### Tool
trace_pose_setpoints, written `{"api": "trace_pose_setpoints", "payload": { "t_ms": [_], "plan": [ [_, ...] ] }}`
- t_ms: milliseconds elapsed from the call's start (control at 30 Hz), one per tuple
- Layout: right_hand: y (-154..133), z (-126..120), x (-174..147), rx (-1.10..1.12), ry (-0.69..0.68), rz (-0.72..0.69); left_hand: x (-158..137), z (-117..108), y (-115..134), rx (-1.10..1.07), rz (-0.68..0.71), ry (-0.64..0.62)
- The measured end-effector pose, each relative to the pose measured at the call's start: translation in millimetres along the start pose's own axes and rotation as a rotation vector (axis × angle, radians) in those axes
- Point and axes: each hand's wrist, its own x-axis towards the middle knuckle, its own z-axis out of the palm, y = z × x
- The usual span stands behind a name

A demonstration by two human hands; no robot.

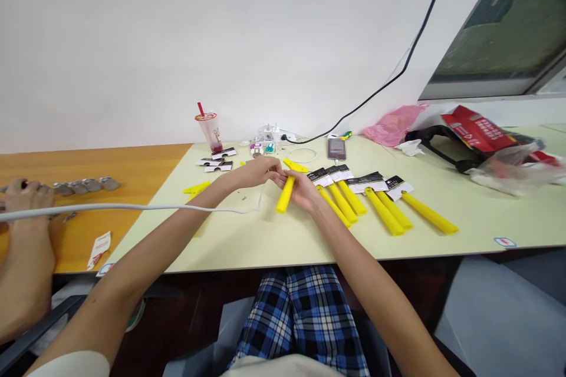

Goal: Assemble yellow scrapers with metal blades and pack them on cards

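My right hand (304,189) is closed around a yellow scraper-like plastic tool (285,194) with a long handle and a short crosspiece at its far end. The handle points toward me over the table. My left hand (262,171) meets the right hand's fingertips beside the tool, its fingers bent together; whatever they pinch is hidden. To the right lie several similar yellow tools with black-and-white cards (374,181) at their far ends. More yellow pieces (197,189) lie left of my hands, partly behind my left forearm. Loose black-and-white cards (219,166) lie farther back.
A cup with a red straw (209,131) stands near the wall. Behind my hands are a power strip (268,133) and a phone-like device (336,148). Bags (481,135) lie at the right. Another person's hand (26,203) is by grey metal parts (86,186). A white cable (132,207) crosses the foreground.
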Motion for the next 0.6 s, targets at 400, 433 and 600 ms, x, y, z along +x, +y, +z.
{"api": "trace_pose_setpoints", "payload": {
  "t_ms": [400,433,600],
  "plan": [
    [0,-11,10,0.075,0.028,0.031,-69,-10,-13,-0.026,-0.410,0.215],
    [1,-10,10,0.070,0.027,0.041,-82,-9,-10,-0.030,-0.453,0.122],
    [6,-5,4,0.016,-0.049,0.153,-107,13,9,-0.253,-0.283,-0.186]
  ]
}}
